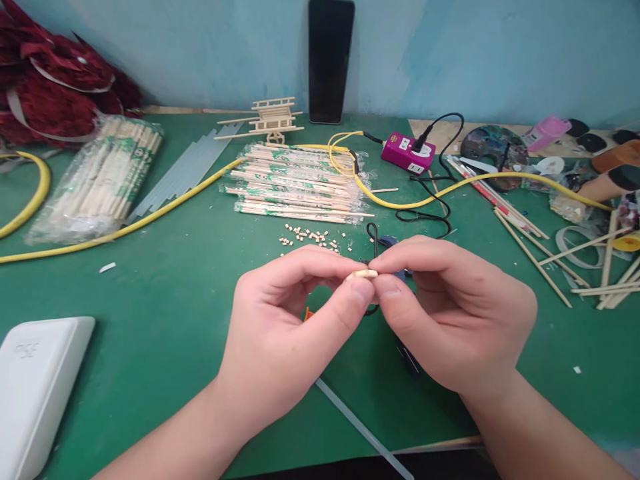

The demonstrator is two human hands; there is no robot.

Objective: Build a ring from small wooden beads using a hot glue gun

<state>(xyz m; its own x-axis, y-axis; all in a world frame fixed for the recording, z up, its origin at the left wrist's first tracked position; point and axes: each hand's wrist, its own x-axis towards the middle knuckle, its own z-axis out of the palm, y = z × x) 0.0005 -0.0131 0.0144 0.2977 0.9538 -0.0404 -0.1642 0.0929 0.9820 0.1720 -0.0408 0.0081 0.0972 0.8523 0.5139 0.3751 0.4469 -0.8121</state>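
Observation:
My left hand and my right hand meet in front of me, thumbs and forefingers pinched on a small pale wooden piece. Most of the piece is covered by the fingertips, so its full shape is hidden. Behind and below the hands lies a dark blue tool with a black cord, probably a glue gun, largely blocked from sight. A translucent glue stick runs from under my left hand to the table's front edge. Just beyond the fingers, several tiny cut wood bits are scattered on the green table.
Wrapped chopsticks lie behind the bits, with a small stick-built cart and upright phone farther back. A yellow cable crosses the table to a purple power strip. A white power bank sits left; loose sticks lie right.

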